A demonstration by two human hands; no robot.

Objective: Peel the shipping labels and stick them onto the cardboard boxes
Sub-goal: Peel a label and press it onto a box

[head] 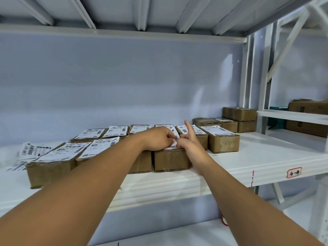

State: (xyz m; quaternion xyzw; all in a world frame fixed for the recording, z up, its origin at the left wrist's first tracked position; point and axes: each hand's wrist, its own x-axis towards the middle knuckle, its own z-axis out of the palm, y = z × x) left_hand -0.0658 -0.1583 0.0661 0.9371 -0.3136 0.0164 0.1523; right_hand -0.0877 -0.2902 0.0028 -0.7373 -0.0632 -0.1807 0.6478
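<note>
Cardboard box (171,159) sits near the front edge of the white shelf (266,157), with the shipping label (174,137) curling up from its top; both my arms stretch forward over it; my left hand (158,139) is knuckles-up, fingers curled, pinching the label's left side; my right hand (190,144) pinches the right edge, index finger poking straight up; labelled boxes (220,137) lie in rows either side, all closed, so no idea what's inside; loose labels (31,150) are heaped at the shelf's far left.
</note>
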